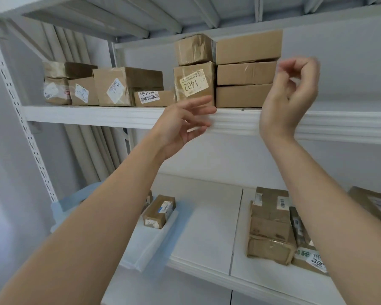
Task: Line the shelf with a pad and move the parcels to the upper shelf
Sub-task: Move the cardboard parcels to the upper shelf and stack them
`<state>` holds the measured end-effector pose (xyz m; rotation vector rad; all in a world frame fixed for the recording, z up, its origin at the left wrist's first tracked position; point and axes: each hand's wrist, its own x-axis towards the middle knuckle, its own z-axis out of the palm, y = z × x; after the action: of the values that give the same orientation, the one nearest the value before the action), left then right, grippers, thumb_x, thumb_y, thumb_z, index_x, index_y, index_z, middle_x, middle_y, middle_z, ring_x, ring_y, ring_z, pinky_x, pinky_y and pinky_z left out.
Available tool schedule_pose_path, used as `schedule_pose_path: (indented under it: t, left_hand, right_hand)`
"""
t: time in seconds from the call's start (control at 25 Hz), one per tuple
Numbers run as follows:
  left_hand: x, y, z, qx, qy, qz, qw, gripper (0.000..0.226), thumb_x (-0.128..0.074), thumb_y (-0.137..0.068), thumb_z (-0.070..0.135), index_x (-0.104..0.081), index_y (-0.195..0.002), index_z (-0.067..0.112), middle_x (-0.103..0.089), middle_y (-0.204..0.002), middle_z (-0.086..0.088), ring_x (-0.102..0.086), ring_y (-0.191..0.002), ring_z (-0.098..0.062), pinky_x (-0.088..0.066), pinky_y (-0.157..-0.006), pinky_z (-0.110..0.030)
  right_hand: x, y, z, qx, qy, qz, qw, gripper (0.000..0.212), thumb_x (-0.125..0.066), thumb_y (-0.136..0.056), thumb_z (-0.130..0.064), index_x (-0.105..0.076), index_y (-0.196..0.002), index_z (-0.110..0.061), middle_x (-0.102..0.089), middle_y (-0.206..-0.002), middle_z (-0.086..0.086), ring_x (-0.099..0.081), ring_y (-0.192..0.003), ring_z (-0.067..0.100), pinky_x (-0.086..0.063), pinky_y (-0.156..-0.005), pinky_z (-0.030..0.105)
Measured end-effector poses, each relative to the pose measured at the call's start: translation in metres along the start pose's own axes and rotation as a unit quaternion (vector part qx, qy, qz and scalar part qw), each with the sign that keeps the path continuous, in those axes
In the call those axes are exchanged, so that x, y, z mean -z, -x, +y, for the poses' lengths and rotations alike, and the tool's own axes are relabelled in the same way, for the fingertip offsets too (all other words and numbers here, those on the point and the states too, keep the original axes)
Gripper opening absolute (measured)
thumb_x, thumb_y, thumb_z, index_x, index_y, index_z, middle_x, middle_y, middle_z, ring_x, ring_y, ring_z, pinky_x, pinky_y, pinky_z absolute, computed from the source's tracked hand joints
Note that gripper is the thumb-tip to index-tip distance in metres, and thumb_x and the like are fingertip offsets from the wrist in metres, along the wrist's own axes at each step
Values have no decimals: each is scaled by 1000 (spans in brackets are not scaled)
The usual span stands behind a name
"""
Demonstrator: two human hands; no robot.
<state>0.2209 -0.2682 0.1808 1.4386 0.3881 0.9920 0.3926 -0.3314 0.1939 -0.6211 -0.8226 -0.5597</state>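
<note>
Hovering in front of the upper shelf (97,116), both hands are empty. The left hand (180,124) is spread loosely, fingers apart and pointing right, just before the shelf's front edge and below the box marked 1402 (194,83). The right hand (288,95) is half curled, fingers bent toward the thumb with nothing between them, next to the right end of a stack of three flat boxes (246,69); whether it touches the stack I cannot tell, as the hand is blurred.

Parcels already fill the left and middle of the upper shelf: a cluster of taped boxes (110,86) at the far left, then the 1402 box with a smaller taped box (194,49) on top, then the flat stack. The shelf's right part looks bare.

On the lower shelf (209,227), which appears lined with white pads, more remain: a small parcel (160,211) in a clear plastic tray (150,245) at the left, and a pile of wrapped parcels (271,225) at the right, partly hidden by the right forearm.

My reading is that the moving step is under way, with a placement apparently just done. The next move calls for reaching down to a remaining parcel, likely from the right pile, and setting it on the open stretch right of the flat stack.
</note>
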Motion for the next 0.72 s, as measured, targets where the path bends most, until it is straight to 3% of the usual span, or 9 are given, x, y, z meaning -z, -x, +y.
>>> schedule_pose_path:
  t: [0.2, 0.36, 0.56, 0.72]
  left_hand:
    - [42, 19, -36, 92, 6, 18, 996, 52, -35, -86, -12, -69, -115, 14, -71, -109, -6, -66, -79, -18, -56, -68, -25]
    - [84, 34, -77, 164, 28, 104, 981, 47, -38, -88, -8, -68, -117, 13, -70, -115, -8, -65, -81, -18, -57, -68, -25]
    - [141, 36, -120, 227, 120, 255, 932, 37, -37, -90, -4, -66, -110, 10, -65, -116, -8, -60, -93, -20, -53, -76, -26]
    - [179, 19, -156, 280, 140, 303, 900, 31, -40, -89, -3, -65, -107, 6, -66, -106, -9, -58, -83, -15, -53, -78, -26]
  right_hand:
    - [22, 98, 0, -3, -26, -124, 992, 25, -43, -76, 14, -58, -77, -6, -50, -81, -8, -51, -76, 20, -43, -68, 28]
    - [26, 156, 23, -113, 23, -236, 965, 23, -47, -78, 12, -60, -73, -6, -55, -80, 0, -53, -76, 12, -41, -65, 17]
    - [18, 210, 60, -308, 103, -360, 874, 25, -52, -85, 6, -63, -79, -16, -62, -91, 2, -52, -73, 2, -39, -64, 8]
    - [1, 250, 90, -415, 176, -444, 775, 21, -51, -89, -1, -67, -94, -14, -62, -93, -3, -53, -78, 8, -38, -64, 6]
